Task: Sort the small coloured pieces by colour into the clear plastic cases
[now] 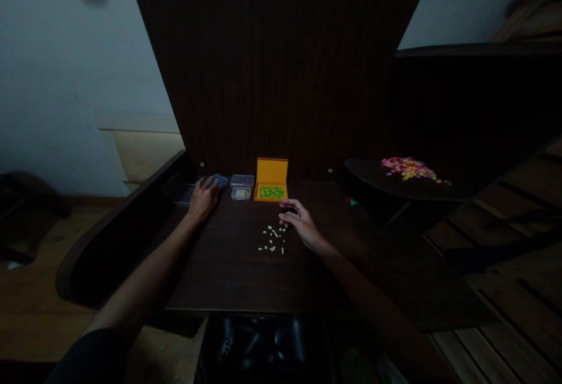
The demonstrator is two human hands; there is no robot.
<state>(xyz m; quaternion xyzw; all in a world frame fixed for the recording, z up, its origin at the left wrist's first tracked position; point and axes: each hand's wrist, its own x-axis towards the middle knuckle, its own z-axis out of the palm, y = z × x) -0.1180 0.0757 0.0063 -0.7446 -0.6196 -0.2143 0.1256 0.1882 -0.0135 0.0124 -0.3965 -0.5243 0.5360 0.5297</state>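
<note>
My left hand (204,199) lies over a clear plastic box with blue contents (219,180) at the back left of the dark wooden table. Its fingers are spread, the tips on the box. Over the table's middle, my right hand (304,223) has thumb and forefinger apart, and I see nothing between them. Just below and left of it, several small pale pieces (271,242) lie scattered. Beyond them a yellow box (272,169) stands with its lid raised, holding many small green pieces (271,191).
Two small clear cases (240,194) stand between the blue-filled box and the yellow one. A clear tray (183,195) sits by the left side panel. On the right, a dark shelf (364,172) carries a heap of pink, yellow and purple pieces (408,168). A dark panel (281,79) rises behind.
</note>
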